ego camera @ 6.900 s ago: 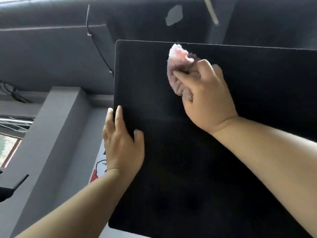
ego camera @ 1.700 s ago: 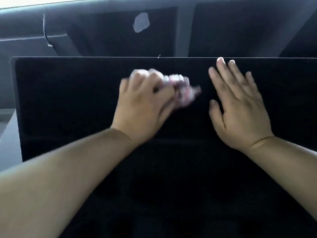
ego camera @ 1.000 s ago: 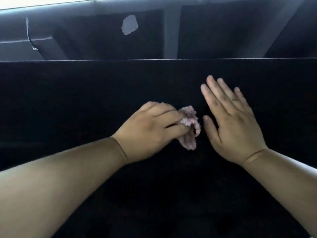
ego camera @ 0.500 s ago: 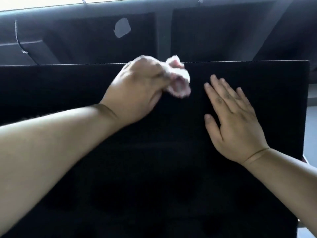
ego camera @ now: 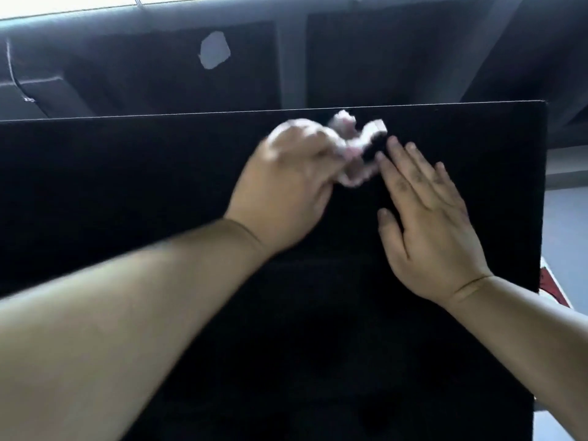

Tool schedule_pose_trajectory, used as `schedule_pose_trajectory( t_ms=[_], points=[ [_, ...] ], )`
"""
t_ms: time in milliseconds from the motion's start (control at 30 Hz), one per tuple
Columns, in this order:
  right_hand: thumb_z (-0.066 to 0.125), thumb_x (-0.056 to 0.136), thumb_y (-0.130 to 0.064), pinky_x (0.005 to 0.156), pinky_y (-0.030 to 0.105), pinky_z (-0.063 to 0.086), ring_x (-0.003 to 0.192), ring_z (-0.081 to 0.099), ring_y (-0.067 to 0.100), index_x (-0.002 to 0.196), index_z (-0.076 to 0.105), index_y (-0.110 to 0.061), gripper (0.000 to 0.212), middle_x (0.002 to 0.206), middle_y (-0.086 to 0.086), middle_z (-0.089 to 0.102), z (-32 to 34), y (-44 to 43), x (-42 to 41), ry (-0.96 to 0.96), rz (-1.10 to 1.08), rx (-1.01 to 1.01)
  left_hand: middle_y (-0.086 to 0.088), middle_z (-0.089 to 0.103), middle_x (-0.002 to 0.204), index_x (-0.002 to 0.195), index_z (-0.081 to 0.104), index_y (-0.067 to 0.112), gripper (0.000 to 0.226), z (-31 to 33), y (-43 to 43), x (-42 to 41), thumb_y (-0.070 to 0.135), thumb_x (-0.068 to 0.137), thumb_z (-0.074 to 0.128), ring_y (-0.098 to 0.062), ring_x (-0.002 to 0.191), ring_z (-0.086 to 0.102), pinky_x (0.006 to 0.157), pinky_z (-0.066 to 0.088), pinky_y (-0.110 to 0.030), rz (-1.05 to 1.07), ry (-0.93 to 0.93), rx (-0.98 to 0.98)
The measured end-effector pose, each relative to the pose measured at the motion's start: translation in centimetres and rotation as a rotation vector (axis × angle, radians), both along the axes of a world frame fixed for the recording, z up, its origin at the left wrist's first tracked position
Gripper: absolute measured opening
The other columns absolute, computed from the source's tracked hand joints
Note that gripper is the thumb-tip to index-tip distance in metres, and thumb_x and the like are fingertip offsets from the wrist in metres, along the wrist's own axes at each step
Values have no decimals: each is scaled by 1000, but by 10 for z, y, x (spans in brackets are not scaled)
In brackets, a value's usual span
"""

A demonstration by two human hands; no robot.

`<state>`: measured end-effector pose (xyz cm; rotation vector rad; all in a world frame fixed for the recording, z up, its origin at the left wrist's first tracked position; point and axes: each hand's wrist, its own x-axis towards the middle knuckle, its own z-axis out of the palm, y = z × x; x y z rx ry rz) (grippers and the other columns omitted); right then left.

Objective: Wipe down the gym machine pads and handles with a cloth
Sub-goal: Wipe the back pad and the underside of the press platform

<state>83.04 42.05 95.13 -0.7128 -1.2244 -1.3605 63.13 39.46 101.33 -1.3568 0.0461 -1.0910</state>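
The black pad (ego camera: 127, 192) lies bare left of the left hand (ego camera: 286, 192) and below both wrists; the right hand (ego camera: 426, 224), flat on it, bars the way rightward just beside the cloth (ego camera: 350, 151); the pad's top edge runs close above.

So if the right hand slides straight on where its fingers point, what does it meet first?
Probably the cloth, gripped by the left hand, just beyond the right hand; then the top edge of the pad.

We have passed the crumpled pink-and-white fluffy cloth (ego camera: 356, 148) from our right hand (ego camera: 426, 224) to our left hand (ego camera: 286, 192), which swept it nearer, then back toward the far edge of the flat black pad (ego camera: 127, 186).
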Motion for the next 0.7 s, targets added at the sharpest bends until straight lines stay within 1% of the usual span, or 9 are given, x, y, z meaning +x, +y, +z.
schedule_pose_trajectory(
  t_ms=[100,200,300,367,467,567,600,633,700],
  points=[
    [31,97,-29,123,26,-3,152,2,6,158,18,-16,64,165,-6,8,-9,1,12,54,13,-18,-12,72,98,92,75,7,28,-32,20,9,1,94,48,-32,88,69,84,54,-41,144,238,-20],
    [34,94,-30,123,25,-2,150,3,3,157,22,-17,65,165,-5,13,-15,0,30,128,4,-8,-9,72,103,93,74,8,17,-2,6,-2,4,94,58,-31,94,69,81,55,-43,322,447,38],
    [37,92,-32,123,33,3,151,8,8,157,24,-17,68,165,-5,14,-14,-4,41,225,40,-10,-5,72,110,103,75,12,22,25,-6,-15,8,100,53,-27,104,65,97,45,-42,166,284,3],
    [38,93,-33,124,37,6,152,9,12,157,23,-18,68,166,-5,13,-15,-4,40,260,66,-24,-11,67,118,110,73,13,26,6,7,-14,10,100,49,-33,111,59,104,41,-51,91,110,71],
    [37,93,-35,124,38,4,153,6,14,158,22,-20,68,166,-5,11,-18,-6,37,264,72,-48,-12,70,114,91,76,5,28,-30,31,-10,2,99,49,-29,107,59,96,47,-47,75,179,35],
    [37,93,-35,124,36,3,153,5,14,158,21,-21,68,167,-5,10,-18,-8,39,257,54,-69,-10,72,111,89,72,18,24,-11,11,0,12,100,52,-32,107,65,98,48,-53,186,295,-63],
    [37,93,-35,124,36,3,153,5,13,158,22,-22,68,166,-6,10,-18,-8,39,254,49,-70,-11,73,105,86,71,21,24,4,2,4,13,100,52,-32,100,67,96,48,-55,96,295,-122],
    [37,93,-34,124,35,2,153,5,12,158,22,-22,68,166,-7,10,-19,-7,42,254,51,-68,-8,74,97,87,73,19,28,21,-6,13,11,101,51,-26,91,67,94,48,-52,-26,285,-129],
    [39,93,-31,124,35,2,153,6,11,157,23,-22,67,166,-7,10,-21,-4,42,256,74,-69,7,71,90,107,75,9,33,30,-15,34,10,106,42,-2,80,59,96,47,-29,-108,193,-63]
  ],
)
